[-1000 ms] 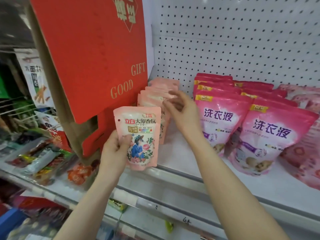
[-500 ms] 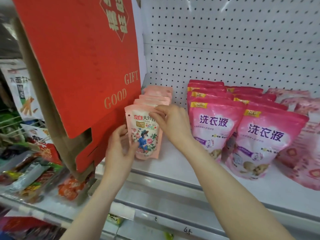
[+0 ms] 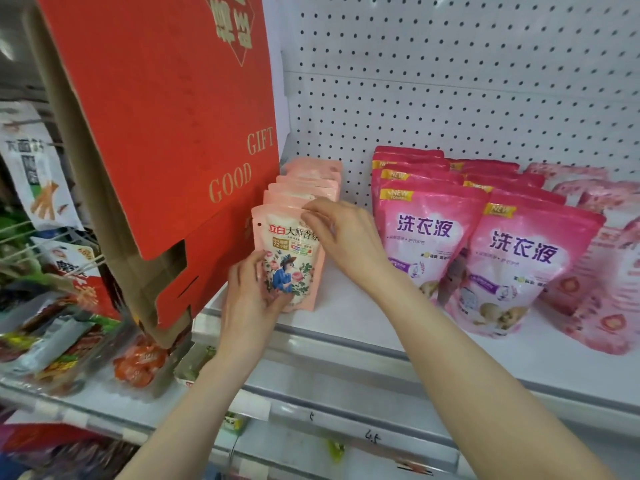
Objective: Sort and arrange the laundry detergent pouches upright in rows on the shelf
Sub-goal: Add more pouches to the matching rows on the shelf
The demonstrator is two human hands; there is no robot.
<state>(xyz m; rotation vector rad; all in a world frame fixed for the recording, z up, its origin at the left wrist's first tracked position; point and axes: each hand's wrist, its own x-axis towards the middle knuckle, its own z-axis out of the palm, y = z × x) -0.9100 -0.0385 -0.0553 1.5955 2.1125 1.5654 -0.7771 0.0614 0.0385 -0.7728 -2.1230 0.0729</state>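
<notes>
Both hands grasp the upright pale-pink floral detergent pouch (image 3: 289, 261) on the white shelf (image 3: 381, 327): left hand (image 3: 249, 299) low, right hand (image 3: 343, 237) fingers (image 3: 311, 216) pinching its top.

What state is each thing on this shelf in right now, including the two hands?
Front pale pink pouch: upright at the front of its row, held by both hands.
Pale pink pouch row: upright, packed one behind another.
Bright pink pouch rows: standing, leaning back slightly.
Left hand: gripping the front pouch's lower left edge.
Right hand: fingers on the front pouch's top.
Red gift box: tilted, bottom flaps open.
</notes>
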